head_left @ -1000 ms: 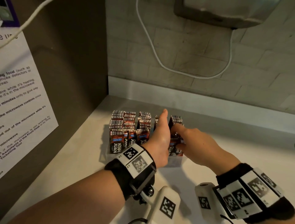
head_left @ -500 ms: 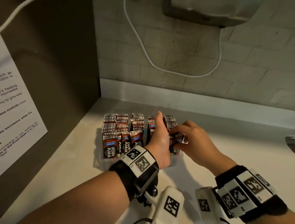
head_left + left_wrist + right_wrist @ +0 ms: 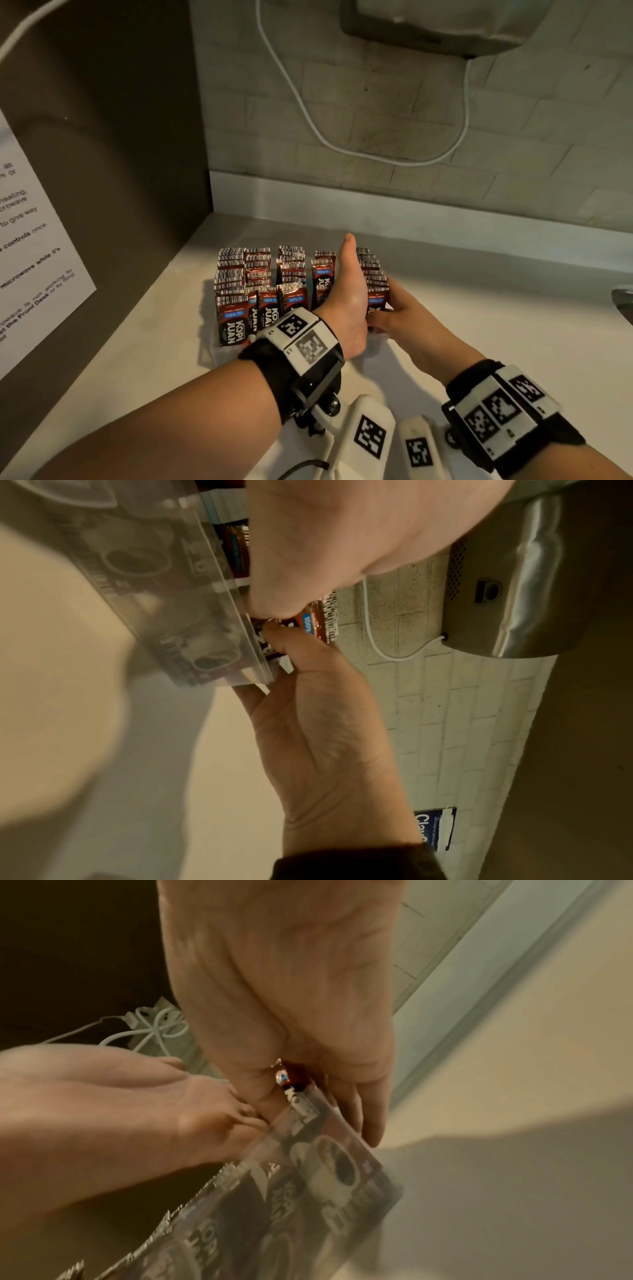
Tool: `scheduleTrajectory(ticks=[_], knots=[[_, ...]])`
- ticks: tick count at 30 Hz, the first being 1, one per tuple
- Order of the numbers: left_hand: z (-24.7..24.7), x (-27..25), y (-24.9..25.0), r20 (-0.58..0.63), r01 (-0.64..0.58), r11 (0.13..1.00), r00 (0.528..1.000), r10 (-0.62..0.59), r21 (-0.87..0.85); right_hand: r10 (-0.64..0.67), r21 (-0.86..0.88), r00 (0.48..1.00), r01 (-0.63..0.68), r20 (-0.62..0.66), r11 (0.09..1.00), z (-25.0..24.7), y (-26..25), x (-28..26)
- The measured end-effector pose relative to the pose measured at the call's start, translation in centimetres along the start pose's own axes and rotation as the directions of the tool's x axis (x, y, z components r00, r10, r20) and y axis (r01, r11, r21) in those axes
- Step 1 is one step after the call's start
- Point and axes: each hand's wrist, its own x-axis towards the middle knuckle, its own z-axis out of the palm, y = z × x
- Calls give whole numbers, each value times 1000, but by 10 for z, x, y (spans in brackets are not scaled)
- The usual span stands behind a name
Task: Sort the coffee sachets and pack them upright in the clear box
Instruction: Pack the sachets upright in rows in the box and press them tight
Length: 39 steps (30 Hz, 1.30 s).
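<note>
The clear box [image 3: 219,347] stands on the white counter with several rows of red-brown coffee sachets [image 3: 236,318] upright in it. My left hand [image 3: 347,284] stands flat and edge-on, fingers straight, between the two right-hand rows. My right hand [image 3: 394,308] is at the box's front right corner. Its thumb [image 3: 274,634] presses the front sachet [image 3: 310,620] of the right-hand row. Its fingers [image 3: 369,1123] lie down the outside of the box wall [image 3: 325,1164]. The sachet [image 3: 291,1080] shows between thumb and fingers. The left palm [image 3: 342,534] hides the row behind it.
A dark cabinet side with a paper notice [image 3: 34,257] closes the left. Behind is a tiled wall with a white cable [image 3: 308,113] and a steel appliance [image 3: 445,24] mounted above. A metal edge [image 3: 623,301] shows at far right on the counter.
The right hand pinched a sachet above the right-hand row; now it is lower at the row's front corner and the sachet stands in the row. The left hand stayed between the rows.
</note>
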Motion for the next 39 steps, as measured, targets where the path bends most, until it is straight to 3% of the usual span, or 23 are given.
scheduleTrajectory(ticks=[6,10,13,19,23,26,29,31,33,36,39], knots=[[-4,5,-3,11,2,999,1000,-1,-44,39,-70,999,-39,-7,997,-7,1,4],[-2,7,2,-10,15,1000,1000,-15,-20,145,-147,985,-129,99,981,-8,-10,14],[-1,9,1,-5,18,1000,1000,-19,-25,138,-219,984,-110,115,969,-7,-15,17],[-2,6,3,3,21,1000,1000,-21,-7,164,-134,978,-146,128,980,-11,-12,15],[-6,-7,13,122,64,995,990,-73,73,180,-83,976,-171,119,982,-17,-22,11],[-14,-20,21,172,55,994,983,-71,96,92,-130,996,-92,-3,987,-18,-41,9],[-26,-37,30,147,-9,995,989,-7,103,-167,-217,965,122,-203,968,-13,-67,15],[-35,-48,40,91,-90,990,993,81,105,-320,-462,924,196,-208,865,-2,-84,21],[-46,-56,51,6,-203,974,979,204,101,-361,-740,927,173,-100,650,13,-95,28],[-62,-60,65,-147,-349,935,923,354,59,-185,-962,981,104,57,252,39,-99,35],[-75,-59,69,-226,-395,918,891,393,40,-64,-990,989,137,135,18,56,-91,41]])
